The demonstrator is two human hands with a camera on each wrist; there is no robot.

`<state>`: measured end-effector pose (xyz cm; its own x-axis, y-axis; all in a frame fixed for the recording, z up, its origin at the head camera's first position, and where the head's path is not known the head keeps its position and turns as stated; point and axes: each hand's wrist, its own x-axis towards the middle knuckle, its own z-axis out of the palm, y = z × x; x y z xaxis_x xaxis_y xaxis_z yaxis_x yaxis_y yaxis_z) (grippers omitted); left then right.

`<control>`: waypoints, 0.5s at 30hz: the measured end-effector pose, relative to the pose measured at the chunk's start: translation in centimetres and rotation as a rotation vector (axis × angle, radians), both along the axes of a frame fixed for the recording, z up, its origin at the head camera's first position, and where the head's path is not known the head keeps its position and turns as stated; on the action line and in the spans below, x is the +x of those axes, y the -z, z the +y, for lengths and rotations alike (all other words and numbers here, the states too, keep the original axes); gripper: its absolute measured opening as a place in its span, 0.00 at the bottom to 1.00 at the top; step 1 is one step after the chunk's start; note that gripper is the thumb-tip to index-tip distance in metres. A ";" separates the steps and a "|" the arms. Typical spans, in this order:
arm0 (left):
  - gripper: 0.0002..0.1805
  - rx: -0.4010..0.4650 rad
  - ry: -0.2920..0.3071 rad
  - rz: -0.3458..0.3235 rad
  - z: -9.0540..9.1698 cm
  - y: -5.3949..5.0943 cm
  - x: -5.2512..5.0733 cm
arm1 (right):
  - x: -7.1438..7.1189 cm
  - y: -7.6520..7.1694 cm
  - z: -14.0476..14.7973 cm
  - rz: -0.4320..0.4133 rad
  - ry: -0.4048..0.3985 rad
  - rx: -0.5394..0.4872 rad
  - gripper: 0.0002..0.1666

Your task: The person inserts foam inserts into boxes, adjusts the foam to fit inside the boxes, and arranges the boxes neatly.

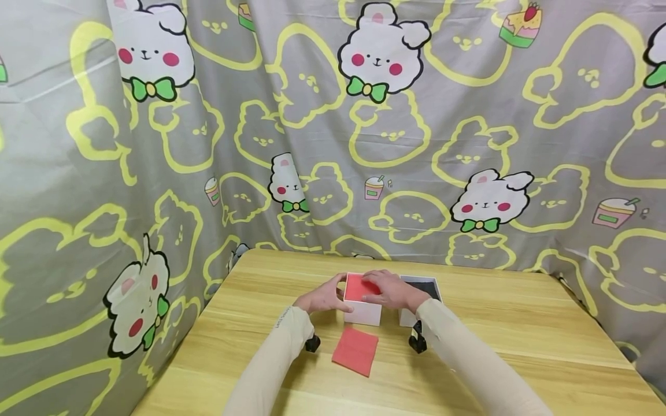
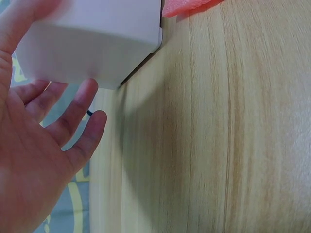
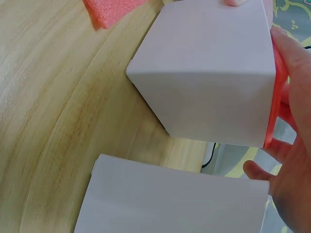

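Observation:
A white box (image 1: 362,312) stands on the table with red foam (image 1: 356,287) at its open top. My left hand (image 1: 325,295) holds this box from the left, thumb on its front face; in the left wrist view its other fingers (image 2: 80,99) spread along another side. Over the top lies my right hand (image 1: 387,289), its fingers touching the red foam. Along the box's upper rim, a red edge (image 3: 275,104) shows in the right wrist view beside those fingers. A loose red foam sheet (image 1: 356,351) lies flat in front of the box.
Close by on the right stands a second white box (image 3: 170,204), partly behind my right wrist, with dark material (image 1: 428,288) at its top. Black devices (image 1: 417,340) sit under both wrists. Patterned curtains (image 1: 322,115) enclose the wooden table (image 1: 494,323) behind and on the left.

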<state>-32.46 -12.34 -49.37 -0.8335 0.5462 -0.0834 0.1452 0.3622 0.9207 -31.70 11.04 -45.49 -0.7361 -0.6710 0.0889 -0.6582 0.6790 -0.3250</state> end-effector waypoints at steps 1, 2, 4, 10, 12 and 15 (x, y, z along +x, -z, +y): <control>0.50 0.000 0.002 -0.001 0.0 0.0 0.0 | 0.0 0.0 0.1 0.001 0.004 0.005 0.35; 0.50 -0.004 0.001 -0.002 0.0 0.0 0.0 | 0.1 0.0 0.1 -0.001 0.007 0.006 0.35; 0.51 -0.006 0.002 -0.006 0.0 0.0 0.0 | 0.1 0.0 0.3 -0.002 0.011 0.005 0.36; 0.51 0.000 -0.001 -0.005 0.0 0.0 0.0 | 0.0 -0.1 0.4 -0.006 0.022 0.008 0.36; 0.51 -0.002 -0.001 -0.006 0.0 0.0 0.0 | 0.0 -0.1 0.3 -0.010 0.023 0.004 0.36; 0.51 -0.010 0.000 -0.002 0.0 -0.2 0.0 | 0.1 -0.3 0.3 -0.019 0.021 0.005 0.35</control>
